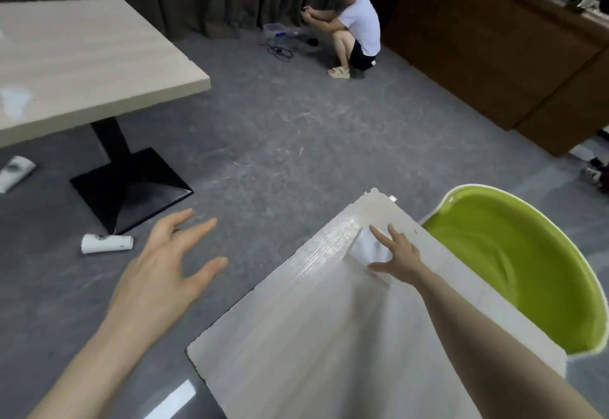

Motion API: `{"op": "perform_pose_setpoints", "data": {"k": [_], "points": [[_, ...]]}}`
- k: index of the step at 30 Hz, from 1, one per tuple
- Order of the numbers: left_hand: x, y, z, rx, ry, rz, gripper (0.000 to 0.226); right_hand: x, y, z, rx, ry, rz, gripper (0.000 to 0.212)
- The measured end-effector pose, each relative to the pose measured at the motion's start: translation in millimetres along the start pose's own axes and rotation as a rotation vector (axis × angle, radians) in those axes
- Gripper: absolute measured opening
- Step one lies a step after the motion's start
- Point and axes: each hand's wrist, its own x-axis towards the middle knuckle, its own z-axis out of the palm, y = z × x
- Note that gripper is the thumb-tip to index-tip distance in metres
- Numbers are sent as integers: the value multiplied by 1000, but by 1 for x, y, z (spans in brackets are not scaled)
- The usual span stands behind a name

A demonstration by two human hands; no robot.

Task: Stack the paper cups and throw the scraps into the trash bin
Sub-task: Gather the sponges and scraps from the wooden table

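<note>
One scrap lies on the table corner under the right hand's spread fingers, pressing, not gripping. The bin sits just beside, at three o'clock. The left hand hovers slack, farther off.

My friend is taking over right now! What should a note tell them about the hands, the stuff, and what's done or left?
Left hand: open, in the air over the floor, holding nothing.
Right hand: open, fingers spread on a white scrap lying on the table, near its far corner.
Green bin: right beside the table, looks empty.
Cups: two white cup-like things lie tipped on the floor; blurry, so check.
Done: nothing stacked or binned in view.
Left: bin the scrap, gather and stack the cups.
</note>
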Motion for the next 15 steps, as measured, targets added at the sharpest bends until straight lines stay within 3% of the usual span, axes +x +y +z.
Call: {"op": "perform_pose_setpoints", "data": {"k": [6,15], "points": [[17,-3,13,41,12,-32,51,29,13,11,-103,-121,17,101],[29,2,32,45,-33,-13,50,18,-7,13,-164,42,-96,100]]}}
